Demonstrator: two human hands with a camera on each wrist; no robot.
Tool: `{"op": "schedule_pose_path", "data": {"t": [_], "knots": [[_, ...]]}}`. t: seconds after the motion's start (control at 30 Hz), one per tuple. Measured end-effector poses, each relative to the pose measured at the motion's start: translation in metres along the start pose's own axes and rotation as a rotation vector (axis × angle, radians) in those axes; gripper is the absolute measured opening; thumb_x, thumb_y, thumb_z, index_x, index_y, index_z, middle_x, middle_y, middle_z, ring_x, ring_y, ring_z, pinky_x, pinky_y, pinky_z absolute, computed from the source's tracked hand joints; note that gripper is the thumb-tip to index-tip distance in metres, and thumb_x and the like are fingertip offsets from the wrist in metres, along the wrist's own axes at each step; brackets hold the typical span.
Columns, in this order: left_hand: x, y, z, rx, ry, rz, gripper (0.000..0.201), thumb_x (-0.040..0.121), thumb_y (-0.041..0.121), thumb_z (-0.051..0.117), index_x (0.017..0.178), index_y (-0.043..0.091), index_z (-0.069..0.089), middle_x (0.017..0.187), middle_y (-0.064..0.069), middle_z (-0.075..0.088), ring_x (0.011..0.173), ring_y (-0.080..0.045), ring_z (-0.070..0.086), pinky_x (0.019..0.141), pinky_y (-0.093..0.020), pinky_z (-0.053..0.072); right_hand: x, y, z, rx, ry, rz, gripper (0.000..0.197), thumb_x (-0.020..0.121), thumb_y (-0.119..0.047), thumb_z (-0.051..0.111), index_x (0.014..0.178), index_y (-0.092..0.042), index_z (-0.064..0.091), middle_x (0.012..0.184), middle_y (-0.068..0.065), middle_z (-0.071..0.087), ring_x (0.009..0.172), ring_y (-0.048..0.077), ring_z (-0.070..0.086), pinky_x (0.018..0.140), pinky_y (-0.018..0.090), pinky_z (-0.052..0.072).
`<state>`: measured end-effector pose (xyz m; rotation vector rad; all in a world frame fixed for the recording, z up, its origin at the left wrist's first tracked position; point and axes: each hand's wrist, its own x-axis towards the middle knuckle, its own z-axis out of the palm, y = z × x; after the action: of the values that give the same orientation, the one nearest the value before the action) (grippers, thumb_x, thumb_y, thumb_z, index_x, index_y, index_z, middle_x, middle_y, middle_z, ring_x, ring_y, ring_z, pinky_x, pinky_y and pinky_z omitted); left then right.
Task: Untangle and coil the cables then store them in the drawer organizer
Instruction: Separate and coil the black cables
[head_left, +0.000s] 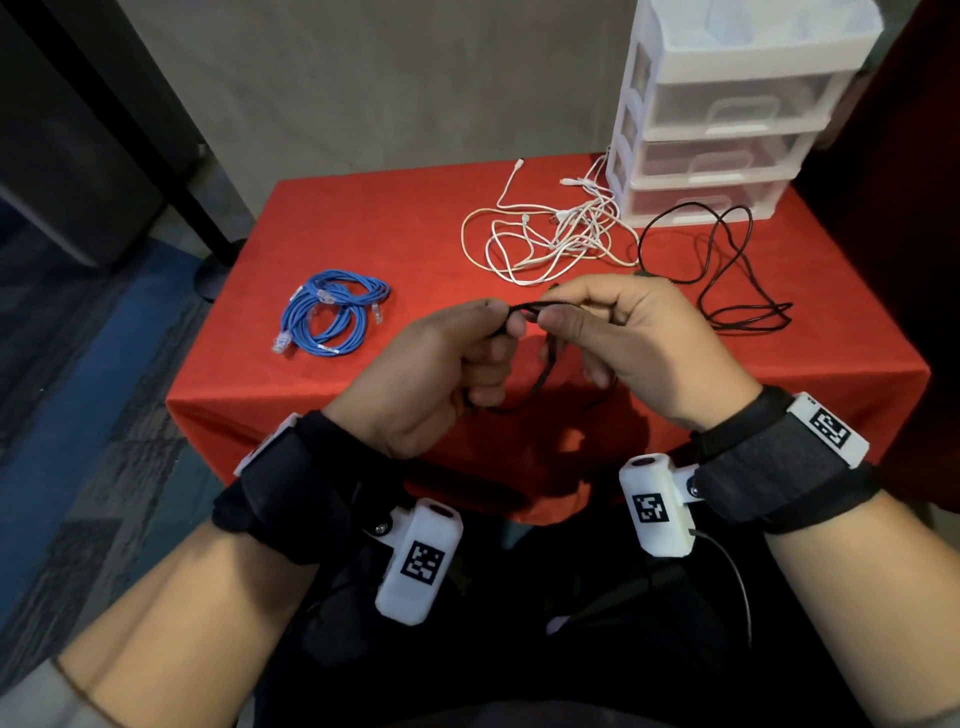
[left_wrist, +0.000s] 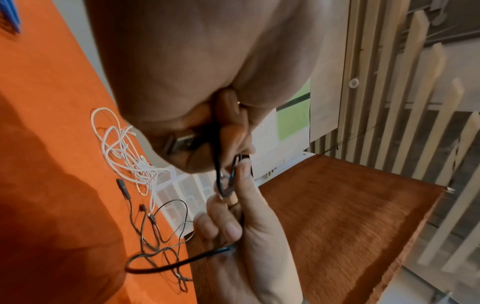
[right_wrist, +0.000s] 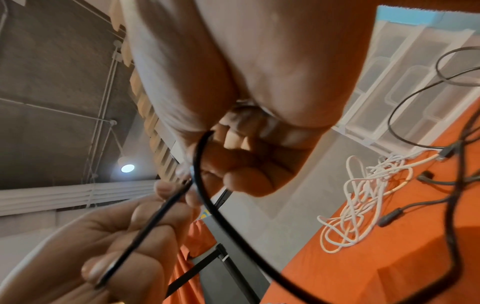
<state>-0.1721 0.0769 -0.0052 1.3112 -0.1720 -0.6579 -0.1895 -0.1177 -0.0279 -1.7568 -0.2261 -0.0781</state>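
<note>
Head view: left hand and right hand both pinch the black cable (a short span between them) above the surface.

Both hands (left, right) raised together, fingers curled, pinching.

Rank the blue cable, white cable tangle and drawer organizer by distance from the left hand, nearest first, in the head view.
1. Blue cable: coiled on the cloth, just left of the left hand.
2. White cable tangle: beyond, to the right.
3. Drawer organizer: far right corner.
</note>
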Motion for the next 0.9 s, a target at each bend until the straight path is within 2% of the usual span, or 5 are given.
{"op": "schedule_pose_path", "data": {"t": [0.1, 0.2, 0.47, 0.73, 0.9], "knots": [[0.005, 0.002, -0.008, -0.106, 0.1, 0.038, 0.028, 0.107, 0.022, 0.036, 0.087, 0.017, 0.055, 0.064, 0.007, 0.025, 0.048, -0.004, 0.021, 0.044, -0.017, 0.026, -0.005, 0.013, -0.009, -0.088, -0.022, 0.018, 0.018, 0.098, -0.023, 0.068, 0.09, -0.007, 0.07, 0.069, 0.008, 0.066, 0.062, 0.017, 0.05, 0.061, 0.029, 0.038], [0.01, 0.001, -0.017, -0.258, 0.178, 0.047, 0.026, 0.107, 0.025, 0.04, 0.088, 0.018, 0.055, 0.065, 0.008, 0.028, 0.048, -0.004, 0.023, 0.045, -0.016, 0.029, -0.012, 0.023, -0.011, -0.135, -0.045, 0.111, 0.027, 0.097, -0.024, 0.07, 0.087, 0.001, 0.067, 0.06, 0.005, 0.05, 0.055, 0.008, 0.044, 0.052, 0.019, 0.037], [0.023, -0.018, 0.0, -0.569, 0.371, -0.163, 0.022, 0.104, 0.026, 0.052, 0.088, 0.015, 0.061, 0.077, -0.002, 0.055, 0.064, -0.006, 0.052, 0.051, -0.016, 0.052, -0.007, 0.021, 0.021, 0.258, 0.176, 0.127, 0.017, 0.104, -0.009, 0.056, 0.097, -0.009, 0.072, 0.089, 0.012, 0.072, 0.08, 0.02, 0.069, 0.075, 0.034, 0.058], [0.024, -0.012, 0.005, -0.423, 0.255, -0.282, 0.041, 0.108, 0.033, 0.039, 0.082, 0.019, 0.067, 0.073, -0.003, 0.068, 0.067, -0.011, 0.059, 0.06, -0.024, 0.049, -0.015, 0.021, 0.035, 0.391, 0.174, 0.116, 0.018, 0.106, -0.006, 0.048, 0.105, -0.004, 0.066, 0.092, 0.009, 0.072, 0.081, 0.015, 0.066, 0.071, 0.025, 0.054], [0.034, -0.017, 0.001, -0.234, 0.427, -0.117, 0.027, 0.109, 0.031, 0.04, 0.094, 0.019, 0.059, 0.079, 0.001, 0.063, 0.063, -0.009, 0.061, 0.06, -0.026, 0.047, -0.023, 0.025, 0.036, 0.204, 0.098, 0.164, 0.016, 0.104, -0.009, 0.053, 0.102, -0.009, 0.069, 0.087, 0.006, 0.073, 0.085, 0.012, 0.064, 0.073, 0.027, 0.049]]}}
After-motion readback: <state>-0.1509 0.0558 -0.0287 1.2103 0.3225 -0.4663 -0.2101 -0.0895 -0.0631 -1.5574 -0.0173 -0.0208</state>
